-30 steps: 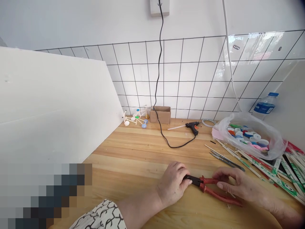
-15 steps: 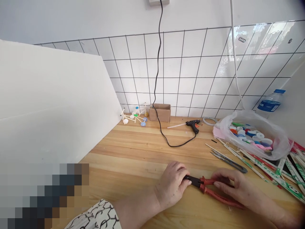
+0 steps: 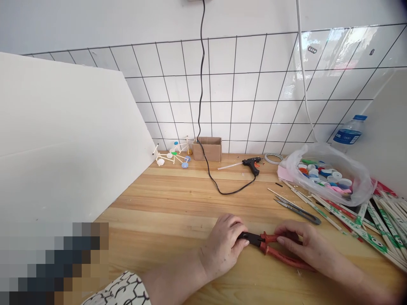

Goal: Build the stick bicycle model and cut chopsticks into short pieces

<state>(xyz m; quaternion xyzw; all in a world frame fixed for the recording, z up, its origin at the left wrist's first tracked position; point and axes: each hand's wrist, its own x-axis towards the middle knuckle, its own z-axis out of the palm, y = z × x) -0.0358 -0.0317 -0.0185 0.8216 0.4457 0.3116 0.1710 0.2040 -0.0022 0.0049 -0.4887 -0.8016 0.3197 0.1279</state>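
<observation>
Red-handled pliers (image 3: 265, 243) lie low over the wooden table, their black jaws pointing left and their handles spread apart. My left hand (image 3: 222, 245) is closed at the jaw end, with thumb and fingers pressed around the tip; anything small between them is hidden. Around the upper red handle, the fingers and thumb of my right hand (image 3: 300, 243) are wrapped, while the lower handle passes beneath this hand.
Grey snips (image 3: 299, 212) and wrapped sticks (image 3: 359, 224) lie at the right, near a plastic bag (image 3: 362, 169) of bottle caps. Behind are a black glue gun (image 3: 252, 164), a cardboard box (image 3: 211, 149) and stick-and-cap pieces (image 3: 173, 156). A white board (image 3: 70, 135) stands left.
The whole view has shifted slightly, so the things appear a little further left. Both hands keep the same hold on the pliers.
</observation>
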